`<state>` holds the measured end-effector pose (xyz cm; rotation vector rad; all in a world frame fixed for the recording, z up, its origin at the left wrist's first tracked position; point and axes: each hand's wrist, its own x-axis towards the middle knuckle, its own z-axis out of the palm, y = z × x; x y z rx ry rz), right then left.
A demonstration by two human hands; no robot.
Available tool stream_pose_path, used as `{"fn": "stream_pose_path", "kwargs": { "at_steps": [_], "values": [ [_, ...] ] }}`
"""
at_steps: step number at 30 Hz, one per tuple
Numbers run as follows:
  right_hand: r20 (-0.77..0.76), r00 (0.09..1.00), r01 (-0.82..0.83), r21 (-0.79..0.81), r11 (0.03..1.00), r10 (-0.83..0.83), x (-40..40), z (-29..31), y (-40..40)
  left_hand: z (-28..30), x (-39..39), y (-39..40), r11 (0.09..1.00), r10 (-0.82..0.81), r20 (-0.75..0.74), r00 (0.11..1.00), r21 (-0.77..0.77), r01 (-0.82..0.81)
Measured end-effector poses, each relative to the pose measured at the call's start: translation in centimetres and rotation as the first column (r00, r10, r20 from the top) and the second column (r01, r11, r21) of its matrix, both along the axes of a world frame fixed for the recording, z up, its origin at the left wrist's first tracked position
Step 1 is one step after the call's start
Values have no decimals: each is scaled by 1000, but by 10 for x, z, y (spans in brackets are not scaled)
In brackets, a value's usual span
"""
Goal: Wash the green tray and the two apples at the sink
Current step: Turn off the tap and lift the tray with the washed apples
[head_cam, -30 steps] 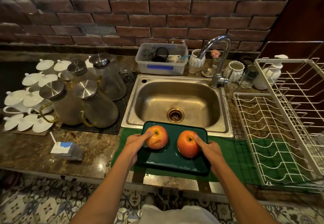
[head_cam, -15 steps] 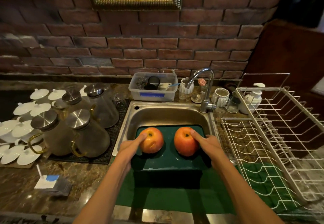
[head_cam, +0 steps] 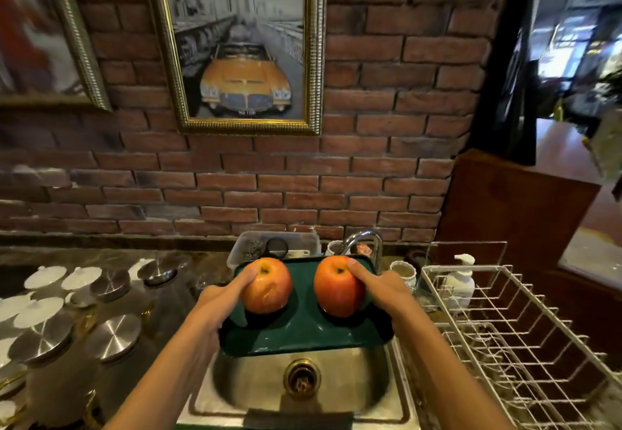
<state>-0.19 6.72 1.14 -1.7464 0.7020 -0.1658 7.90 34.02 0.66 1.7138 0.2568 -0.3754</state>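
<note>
I hold the green tray (head_cam: 303,332) up over the steel sink (head_cam: 255,386), level with the tap (head_cam: 363,239). Two red-orange apples rest on it. My left hand (head_cam: 218,301) grips the tray's left edge, with fingers pressed against the left apple (head_cam: 269,286). My right hand (head_cam: 382,290) grips the right edge, its fingers steadying the right apple (head_cam: 335,286). The drain (head_cam: 302,377) shows below the tray's near edge.
A white wire dish rack (head_cam: 518,328) with a soap pump bottle (head_cam: 462,278) stands to the right. Glass jugs with steel lids (head_cam: 111,338) and white lids (head_cam: 50,276) crowd the left counter. A plastic tub (head_cam: 272,244) sits behind the sink, under the brick wall.
Both hands lifted the tray with the apples off the green mat and carried it forward and up over the sink basin. The view tilted upward toward the wall.
</note>
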Motion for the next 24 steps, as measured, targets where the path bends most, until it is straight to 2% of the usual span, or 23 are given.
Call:
{"fn": "stream_pose_path", "kwargs": {
  "at_steps": [7,15,24],
  "values": [
    [52,999,2,-11,1000,-1,6,32,-14,22,3,-13,1000,2,30,1000,-25,-1],
    [40,998,-46,-34,998,47,-3,41,-36,34,-13,-32,999,17,15,1000,-33,-17],
    [38,999,-25,-32,999,26,-19,49,-42,54,-27,-38,997,-29,8,1000,-72,30]
  ]
}}
